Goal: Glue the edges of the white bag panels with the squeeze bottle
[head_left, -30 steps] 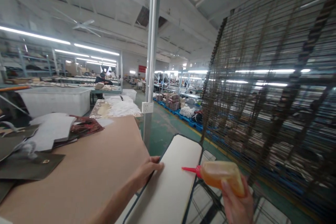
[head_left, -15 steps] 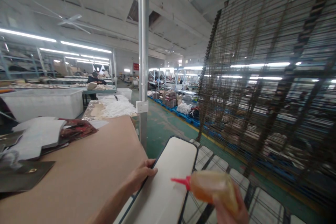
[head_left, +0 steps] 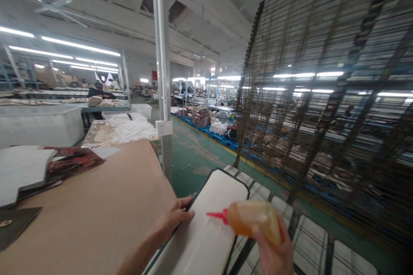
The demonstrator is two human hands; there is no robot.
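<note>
With thumb and fingers, my left hand (head_left: 176,215) grips the left edge of a long cream panel (head_left: 222,191) that has rounded corners and a dark border. The panel tilts away from me beside the table edge. In my right hand (head_left: 275,247) lies a squeeze bottle (head_left: 253,221) of amber liquid, probably glue, its red nozzle (head_left: 217,215) pointing left over the panel. Whether the tip touches the surface I cannot tell. A faint shiny streak shows on the panel below the nozzle. The panel's near end runs out of view.
A tan-topped table (head_left: 106,206) stands at left, bearing white sheets (head_left: 22,172) and a dark flap (head_left: 19,223). Behind it rises a metal post (head_left: 164,73) with a socket. Similar panels (head_left: 311,240) stand in a row at right, below a large wire rack (head_left: 322,94). A person (head_left: 99,92) sits far back.
The view has swung slightly right, so the surroundings shift left. My right hand and bottle have moved a little left and up in view. My left hand keeps its hold on the panel.
</note>
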